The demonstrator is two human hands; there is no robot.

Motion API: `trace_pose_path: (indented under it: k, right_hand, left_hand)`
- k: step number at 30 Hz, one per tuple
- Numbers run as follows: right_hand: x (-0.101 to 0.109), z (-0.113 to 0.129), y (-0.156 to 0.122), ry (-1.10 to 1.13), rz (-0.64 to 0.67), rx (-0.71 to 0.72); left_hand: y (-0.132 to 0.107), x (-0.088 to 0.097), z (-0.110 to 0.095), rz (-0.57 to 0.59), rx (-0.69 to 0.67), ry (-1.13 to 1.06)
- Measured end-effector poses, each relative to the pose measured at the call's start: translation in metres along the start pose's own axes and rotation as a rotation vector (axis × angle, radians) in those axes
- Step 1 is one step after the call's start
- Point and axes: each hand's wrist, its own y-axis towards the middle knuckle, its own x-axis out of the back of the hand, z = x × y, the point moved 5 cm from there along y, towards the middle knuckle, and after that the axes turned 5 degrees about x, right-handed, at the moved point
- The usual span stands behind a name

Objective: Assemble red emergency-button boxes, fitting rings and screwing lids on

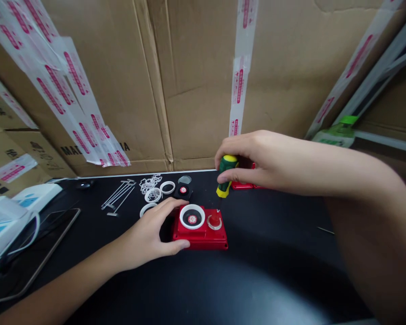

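On the black table lies a red box-shaped device with a white ring around a dark round part, and a round red knob-like piece beside it. My left hand grips the device's left side between thumb and fingers. A screwdriver with a green and yellow handle is held upright in my right hand. Its tip points down at a small silvery screw at the device's far right corner; whether they touch is hard to tell.
Behind the device lie white rings, a black part, a heap of small white pieces and thin metal rods. Another red part is partly behind my right hand. A tablet-like device lies left; cardboard walls the back.
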Motion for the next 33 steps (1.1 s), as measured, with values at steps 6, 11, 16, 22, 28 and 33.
trace_pose_path:
  k: [6,11,16,22,28,33]
  right_hand:
    - [0.002,0.011,-0.001,0.021,-0.013,0.126]
    - [0.004,0.013,-0.002,0.012,-0.033,0.126]
    - [0.001,0.012,0.0,0.033,0.02,0.093]
    - [0.001,0.01,0.0,0.054,0.024,0.061]
    - [0.005,0.007,-0.006,0.105,0.051,0.073]
    - [0.008,0.002,-0.009,0.097,0.05,0.073]
  left_hand:
    - [0.001,0.0,-0.004,0.001,-0.018,-0.018]
    - [0.002,0.0,-0.005,0.005,-0.028,-0.013]
    - [0.001,0.0,-0.007,0.013,-0.031,-0.02]
    - [0.0,0.0,-0.006,0.009,-0.028,0.007]
    - [0.0,0.001,-0.01,0.016,0.0,-0.002]
    - [-0.001,0.002,-0.011,0.009,-0.004,-0.004]
